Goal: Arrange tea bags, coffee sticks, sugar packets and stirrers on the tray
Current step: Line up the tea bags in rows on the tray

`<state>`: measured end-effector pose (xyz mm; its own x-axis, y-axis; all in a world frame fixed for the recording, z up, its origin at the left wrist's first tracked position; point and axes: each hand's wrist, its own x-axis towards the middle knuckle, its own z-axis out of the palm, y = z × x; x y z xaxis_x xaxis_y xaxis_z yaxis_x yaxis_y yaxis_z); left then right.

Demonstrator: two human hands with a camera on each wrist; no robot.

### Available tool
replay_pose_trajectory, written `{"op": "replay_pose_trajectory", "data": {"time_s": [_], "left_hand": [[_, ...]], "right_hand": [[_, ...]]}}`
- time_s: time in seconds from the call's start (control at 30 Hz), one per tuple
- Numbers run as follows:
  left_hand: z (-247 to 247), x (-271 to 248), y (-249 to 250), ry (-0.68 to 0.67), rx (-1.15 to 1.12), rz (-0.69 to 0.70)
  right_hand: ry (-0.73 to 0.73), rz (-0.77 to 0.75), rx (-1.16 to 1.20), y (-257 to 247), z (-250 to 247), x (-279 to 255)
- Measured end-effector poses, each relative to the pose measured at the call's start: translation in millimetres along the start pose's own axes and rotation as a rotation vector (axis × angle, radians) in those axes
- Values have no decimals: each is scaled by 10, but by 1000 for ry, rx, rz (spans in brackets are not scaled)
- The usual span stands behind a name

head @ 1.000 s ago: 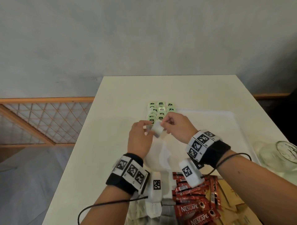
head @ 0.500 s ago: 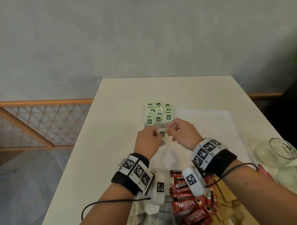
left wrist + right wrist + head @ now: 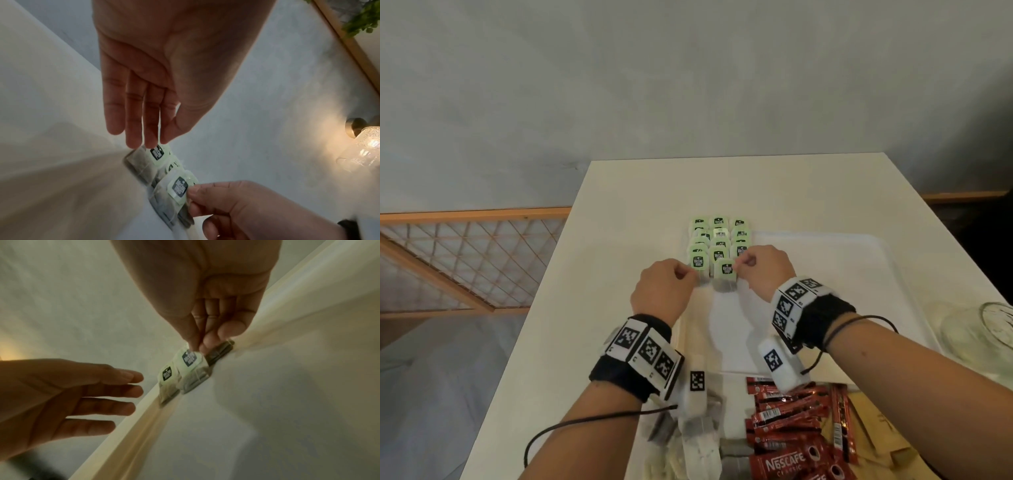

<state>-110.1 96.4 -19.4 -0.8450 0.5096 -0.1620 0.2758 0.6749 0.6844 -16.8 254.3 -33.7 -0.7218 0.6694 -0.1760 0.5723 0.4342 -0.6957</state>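
Observation:
Green-tagged tea bags [image 3: 717, 236] lie in rows at the far left corner of the white tray [image 3: 842, 274]. My right hand [image 3: 751, 265] pinches the tag of one more tea bag [image 3: 726, 274], which lies on the tray at the near end of the rows. The same pinch shows in the right wrist view [image 3: 190, 359] and the left wrist view [image 3: 179, 186]. My left hand [image 3: 681, 277] hovers just left of it with straight fingers [image 3: 150, 129], their tips by the neighbouring tea bag [image 3: 157, 152], holding nothing.
Red coffee sticks [image 3: 784, 421] and brown sugar packets [image 3: 869, 428] are piled at the near table edge. Loose tea bags [image 3: 698, 442] lie under my left wrist. A glass jar [image 3: 983, 329] stands at the right. The tray's right part is bare.
Both hands moved forward to the tea bag rows. The tea bag held between them now lies on the tray. My left hand has let go; the right still pinches its tag.

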Motion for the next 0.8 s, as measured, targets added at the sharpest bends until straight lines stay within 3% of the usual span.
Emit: {"op": "replay_pose_trajectory", "data": {"time_s": [0.23, 0.33, 0.43, 0.6, 0.8], "left_hand": [[-64, 92, -115, 8, -15, -33], [-152, 35, -114, 9, -64, 11], [-267, -119, -143, -78, -92, 85], [-355, -502, -285, -158, 85, 209], [-366, -1067, -223, -660, 351, 278]], "right_hand": [[63, -8, 30, -65, 77, 115], [52, -10, 21, -82, 35, 67], [66, -20, 21, -23, -41, -107], [-106, -116, 9, 108, -69, -670], [-303, -208, -7, 175, -51, -1277]]}}
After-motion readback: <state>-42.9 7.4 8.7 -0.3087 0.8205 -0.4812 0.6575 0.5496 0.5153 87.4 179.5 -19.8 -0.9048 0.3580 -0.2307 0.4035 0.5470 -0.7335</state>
